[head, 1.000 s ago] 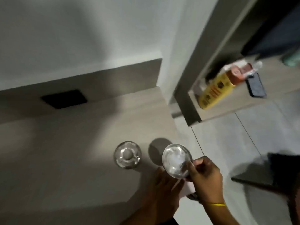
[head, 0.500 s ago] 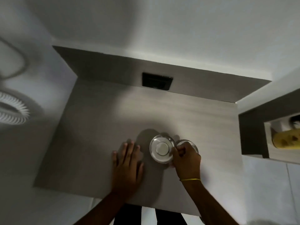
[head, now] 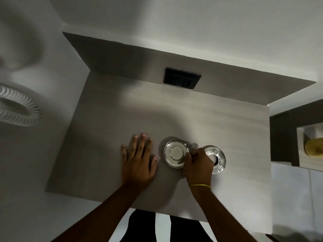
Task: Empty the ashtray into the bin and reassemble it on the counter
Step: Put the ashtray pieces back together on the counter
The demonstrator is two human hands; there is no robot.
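Note:
Two shiny metal ashtray parts lie side by side on the grey counter (head: 209,119). The left one is a round bowl (head: 170,159) with a pale knob in its centre. The right one is a ring-shaped lid (head: 219,158) with a hole in the middle. My right hand (head: 198,165) sits between them with curled fingers, covering the lid's left edge and touching the bowl's right rim. My left hand (head: 139,159) rests flat on the counter, fingers spread, just left of the bowl and not touching it.
A black socket plate (head: 181,80) sits in the grey backsplash. A white ribbed hose (head: 19,109) hangs at the left. At the right, a niche holds a yellow pack (head: 313,147). The counter's front edge runs just above my legs.
A second ago my right hand held the lid up near the counter's edge. It has since come down beside the bowl, and my left hand has settled flat on the counter.

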